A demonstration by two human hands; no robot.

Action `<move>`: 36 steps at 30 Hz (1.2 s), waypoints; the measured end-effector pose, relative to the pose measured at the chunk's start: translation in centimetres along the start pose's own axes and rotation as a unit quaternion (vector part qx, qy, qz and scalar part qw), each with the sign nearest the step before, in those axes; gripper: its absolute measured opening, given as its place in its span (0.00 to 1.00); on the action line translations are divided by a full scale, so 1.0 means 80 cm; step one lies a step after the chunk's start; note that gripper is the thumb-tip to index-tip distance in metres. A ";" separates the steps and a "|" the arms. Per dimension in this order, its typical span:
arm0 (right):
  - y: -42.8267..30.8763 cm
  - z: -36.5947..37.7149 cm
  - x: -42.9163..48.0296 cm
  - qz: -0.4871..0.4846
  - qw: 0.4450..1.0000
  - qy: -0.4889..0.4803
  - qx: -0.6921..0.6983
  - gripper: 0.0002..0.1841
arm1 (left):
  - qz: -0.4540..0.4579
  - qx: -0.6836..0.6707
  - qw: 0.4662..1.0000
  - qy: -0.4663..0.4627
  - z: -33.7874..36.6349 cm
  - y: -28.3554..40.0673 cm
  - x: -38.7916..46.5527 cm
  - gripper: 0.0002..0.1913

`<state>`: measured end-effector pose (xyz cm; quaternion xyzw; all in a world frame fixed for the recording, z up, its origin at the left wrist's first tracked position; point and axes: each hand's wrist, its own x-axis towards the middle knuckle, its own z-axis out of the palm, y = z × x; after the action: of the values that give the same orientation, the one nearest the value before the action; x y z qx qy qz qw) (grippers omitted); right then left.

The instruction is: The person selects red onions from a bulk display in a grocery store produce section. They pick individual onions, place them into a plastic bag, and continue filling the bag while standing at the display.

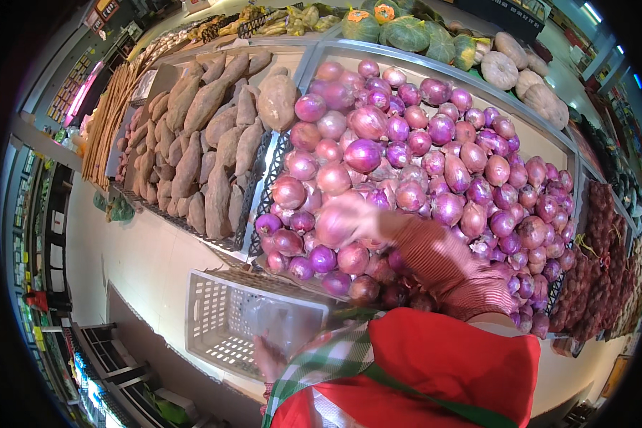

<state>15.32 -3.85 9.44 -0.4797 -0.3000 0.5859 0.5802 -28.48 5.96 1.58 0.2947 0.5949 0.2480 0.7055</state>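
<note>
A large heap of red onions fills the display bin in front of me. My right hand, blurred, reaches over the lower left part of the heap, its fingers around a red onion. Whether that onion is lifted clear of the others, I cannot tell. Low down, my left hand is at the near side of a grey plastic crate with slotted walls. Beside the fingers, a clear plastic bag shows inside the crate; a hold on it is not plain.
Brown tubers fill the bin to the left, and one large tuber lies by the divider. Green pumpkins and pale pumpkins stand behind the metal rail. Netted produce lies at the right. Shelving runs along the far left.
</note>
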 end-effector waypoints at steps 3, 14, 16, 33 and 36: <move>0.079 0.123 0.037 0.086 0.981 -0.164 0.052 0.30 | 0.047 0.039 0.998 0.006 0.010 0.003 -0.011 0.29; 0.338 0.279 0.111 0.109 0.912 -0.243 -0.312 0.36 | 0.051 0.042 0.998 0.024 -0.033 0.003 -0.035 0.30; 0.309 0.261 0.098 0.026 0.925 -0.213 -0.315 0.32 | 0.065 0.022 0.998 0.013 -0.037 -0.004 -0.034 0.31; 0.017 -0.090 0.013 0.168 0.577 0.184 -0.778 0.34 | 0.006 -0.022 0.998 0.058 -0.032 -0.025 -0.011 0.29; 0.010 -0.103 0.012 0.144 0.629 0.191 -0.740 0.35 | 0.008 -0.023 0.999 0.048 -0.040 -0.026 -0.014 0.27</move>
<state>22.67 -4.70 5.57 -0.8859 -0.4424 0.1389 -0.0169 -31.81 4.07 0.48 0.2715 0.6196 0.2811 0.6808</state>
